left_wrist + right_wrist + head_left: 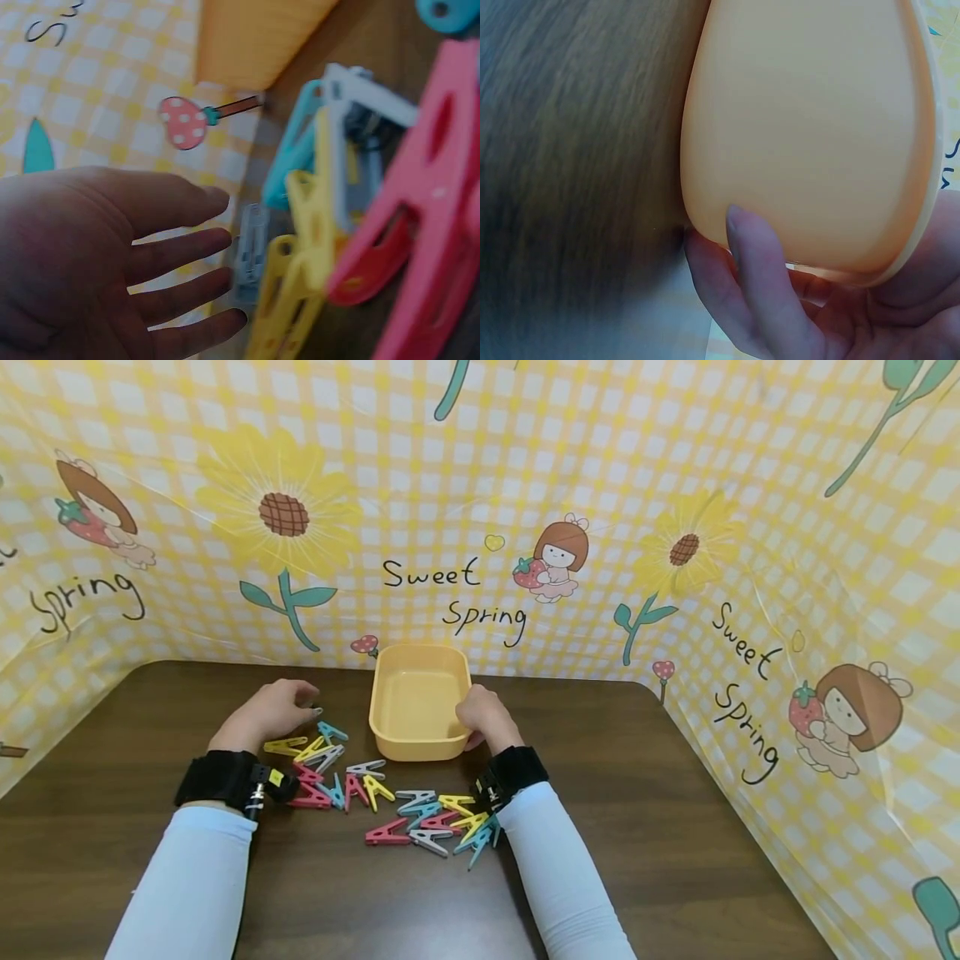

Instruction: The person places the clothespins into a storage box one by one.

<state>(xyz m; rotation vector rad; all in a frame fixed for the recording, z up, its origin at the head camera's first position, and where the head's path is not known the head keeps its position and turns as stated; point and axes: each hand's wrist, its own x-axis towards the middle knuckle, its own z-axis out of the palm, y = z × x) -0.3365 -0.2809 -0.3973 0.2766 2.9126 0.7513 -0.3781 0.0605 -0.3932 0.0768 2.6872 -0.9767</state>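
Note:
A yellow plastic tub (417, 748) stands at the back middle of a dark wooden table (675, 827). My right hand (482, 713) grips its near right corner. In the right wrist view the fingers (754, 277) curl against the tub's outer wall (810, 135). My left hand (272, 712) hovers left of the tub, just behind a scatter of coloured clothespins (330, 770). Seen from the left wrist, that hand (187, 259) has straight, spread fingers and holds nothing, with yellow (311, 255) and pink (431, 217) clothespins close beside it. The tub looks empty.
A second cluster of clothespins (442, 828) lies near my right wrist. A yellow checked sheet with sunflowers (285, 518) walls in the table at the back and both sides. Bare tabletop stretches to the right and toward the front edge.

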